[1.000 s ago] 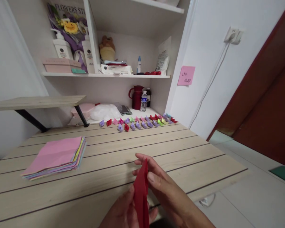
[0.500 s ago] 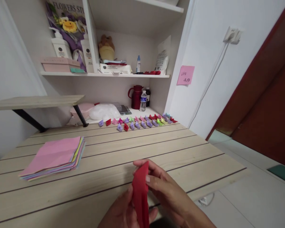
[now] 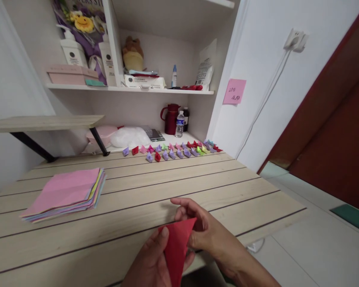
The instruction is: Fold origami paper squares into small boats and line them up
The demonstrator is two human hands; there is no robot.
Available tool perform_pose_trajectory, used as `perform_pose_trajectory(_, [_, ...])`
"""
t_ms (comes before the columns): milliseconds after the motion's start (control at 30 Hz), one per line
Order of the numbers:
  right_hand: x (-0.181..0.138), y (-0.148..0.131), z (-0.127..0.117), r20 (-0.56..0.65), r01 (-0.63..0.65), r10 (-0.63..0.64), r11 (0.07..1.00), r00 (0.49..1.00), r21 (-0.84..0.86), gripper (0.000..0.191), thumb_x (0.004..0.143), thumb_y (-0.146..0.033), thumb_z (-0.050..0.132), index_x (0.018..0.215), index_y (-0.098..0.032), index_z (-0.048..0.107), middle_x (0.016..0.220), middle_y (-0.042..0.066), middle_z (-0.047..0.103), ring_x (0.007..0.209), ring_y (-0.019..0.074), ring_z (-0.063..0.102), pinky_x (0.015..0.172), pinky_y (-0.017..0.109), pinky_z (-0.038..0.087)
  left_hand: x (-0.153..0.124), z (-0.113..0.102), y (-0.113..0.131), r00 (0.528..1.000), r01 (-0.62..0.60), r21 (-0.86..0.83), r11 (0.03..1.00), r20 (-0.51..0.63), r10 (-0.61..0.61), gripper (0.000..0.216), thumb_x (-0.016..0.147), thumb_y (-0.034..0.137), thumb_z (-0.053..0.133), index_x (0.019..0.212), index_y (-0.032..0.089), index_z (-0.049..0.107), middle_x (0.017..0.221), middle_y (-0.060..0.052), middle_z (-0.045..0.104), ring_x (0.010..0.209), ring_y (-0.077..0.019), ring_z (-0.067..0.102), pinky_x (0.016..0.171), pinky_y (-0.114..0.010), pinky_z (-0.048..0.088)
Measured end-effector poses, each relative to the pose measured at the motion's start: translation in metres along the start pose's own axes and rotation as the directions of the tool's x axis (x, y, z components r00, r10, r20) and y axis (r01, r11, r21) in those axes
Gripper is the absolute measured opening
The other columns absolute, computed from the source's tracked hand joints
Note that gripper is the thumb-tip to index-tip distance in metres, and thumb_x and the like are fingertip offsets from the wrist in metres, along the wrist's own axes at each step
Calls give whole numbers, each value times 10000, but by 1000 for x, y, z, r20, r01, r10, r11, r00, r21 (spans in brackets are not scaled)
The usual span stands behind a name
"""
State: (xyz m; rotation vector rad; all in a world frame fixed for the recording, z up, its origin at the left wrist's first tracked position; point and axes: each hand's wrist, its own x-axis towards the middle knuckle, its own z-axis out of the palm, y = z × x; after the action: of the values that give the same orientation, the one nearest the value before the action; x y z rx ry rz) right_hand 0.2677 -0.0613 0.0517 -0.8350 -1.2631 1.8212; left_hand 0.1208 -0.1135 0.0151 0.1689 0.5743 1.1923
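Both my hands hold a folded red paper [image 3: 176, 247] just above the near edge of the wooden table [image 3: 143, 187]. My left hand [image 3: 151, 265] pinches its left side with the thumb on top. My right hand [image 3: 205, 233] grips its upper right corner, fingers curled behind it. The paper now shows a wide triangular face. A stack of coloured paper sheets [image 3: 66, 193], pink on top, lies at the table's left. Two rows of several small folded paper boats [image 3: 171, 150] in purple, red, pink and green stand at the far edge.
Behind the table a shelf unit holds a red jug [image 3: 170, 118], a water bottle [image 3: 179, 124], pump bottles [image 3: 71, 48], a pink box and a plush toy. A raised wooden board [image 3: 44, 122] juts out at left. A pink note [image 3: 234, 91] sticks on the wall; floor lies right.
The red paper went from a narrow upright strip to a wider triangle opened toward the right. My hands dropped slightly lower, and the view tilted a little downward.
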Motion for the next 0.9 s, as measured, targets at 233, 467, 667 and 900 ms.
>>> perform_pose_trajectory(233, [-4,8,3,6,66,-66,996,998,-56,389,690,-162,731,1049,-215,592,829,-37,548,660,107,515,550,204,473,6,7,-4,992,-126,139,982,32,123,256,760,336,788,932,148,766,1021,-115,767,1024,-261,687,1017,-411,457])
perform_pose_trajectory(467, [2,13,2,-145,114,-124,991,982,-76,173,758,-200,692,763,-198,519,689,-52,537,630,113,474,571,206,407,7,-5,-1,996,-40,59,997,81,35,563,854,509,647,1355,264,569,1350,-118,633,1219,-276,590,1075,-452,385])
perform_pose_trajectory(667, [6,17,3,-63,153,-167,971,984,-183,206,723,-184,737,854,-190,579,792,-34,587,735,139,503,686,243,431,9,-16,-7,986,-99,88,991,142,86,627,880,341,646,1464,292,424,1439,-131,555,1281,-283,544,1101,-470,334])
perform_pose_trajectory(900, [6,25,3,-131,132,-164,966,978,-223,229,719,-203,676,683,-205,449,628,-68,438,579,102,374,552,228,325,5,-17,-11,989,-149,234,961,50,141,766,867,499,630,1524,332,274,1347,-155,605,1178,-289,610,1022,-495,408])
